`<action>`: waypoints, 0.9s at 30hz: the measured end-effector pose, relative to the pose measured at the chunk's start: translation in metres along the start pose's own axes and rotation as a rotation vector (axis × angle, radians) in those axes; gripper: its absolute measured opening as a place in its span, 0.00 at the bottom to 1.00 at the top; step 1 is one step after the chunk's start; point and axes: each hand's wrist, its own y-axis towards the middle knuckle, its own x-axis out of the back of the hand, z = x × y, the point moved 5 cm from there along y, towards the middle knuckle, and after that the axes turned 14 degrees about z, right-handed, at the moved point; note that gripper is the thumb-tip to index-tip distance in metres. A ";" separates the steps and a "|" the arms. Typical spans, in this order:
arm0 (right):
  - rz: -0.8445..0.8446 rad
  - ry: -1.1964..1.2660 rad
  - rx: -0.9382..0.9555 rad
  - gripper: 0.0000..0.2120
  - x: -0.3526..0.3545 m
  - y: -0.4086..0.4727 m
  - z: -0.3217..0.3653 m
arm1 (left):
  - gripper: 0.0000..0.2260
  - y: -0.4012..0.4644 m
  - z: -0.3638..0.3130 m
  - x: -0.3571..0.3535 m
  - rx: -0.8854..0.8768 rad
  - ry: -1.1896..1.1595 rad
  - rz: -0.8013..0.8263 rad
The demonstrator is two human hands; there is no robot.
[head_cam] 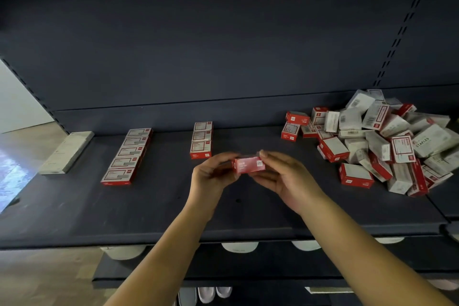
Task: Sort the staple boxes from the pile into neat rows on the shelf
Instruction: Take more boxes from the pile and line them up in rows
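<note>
Both hands hold one red staple box (248,165) above the middle of the dark shelf (74,208): the left hand (211,174) pinches its left end, the right hand (285,179) its right end. Just beyond it stands a short row of three boxes (201,139), and farther left a row of five boxes (128,155). A pale flat slab (66,152) lies near the left edge. The pile (380,141) crowds the right side. Bare shelf runs along the near edge.

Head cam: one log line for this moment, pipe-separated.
left hand + right hand: both hold staple box above shelf | middle row: three boxes | left row: five | pile: right, unsorted
</note>
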 end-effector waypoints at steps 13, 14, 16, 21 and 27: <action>0.017 0.133 0.156 0.23 -0.007 -0.007 -0.009 | 0.17 -0.018 0.012 -0.001 0.266 -0.481 0.005; 0.020 0.130 0.158 0.23 -0.007 -0.008 -0.010 | 0.16 -0.019 0.010 -0.002 0.256 -0.482 0.000; 0.029 0.120 0.156 0.23 -0.006 -0.008 -0.010 | 0.15 -0.021 0.009 -0.003 0.242 -0.495 -0.020; 0.042 0.061 0.155 0.23 -0.002 -0.008 -0.010 | 0.14 -0.023 0.010 -0.006 0.229 -0.522 -0.046; -0.008 -0.186 0.151 0.17 0.002 -0.009 -0.015 | 0.13 -0.024 0.014 -0.004 0.214 -0.480 -0.040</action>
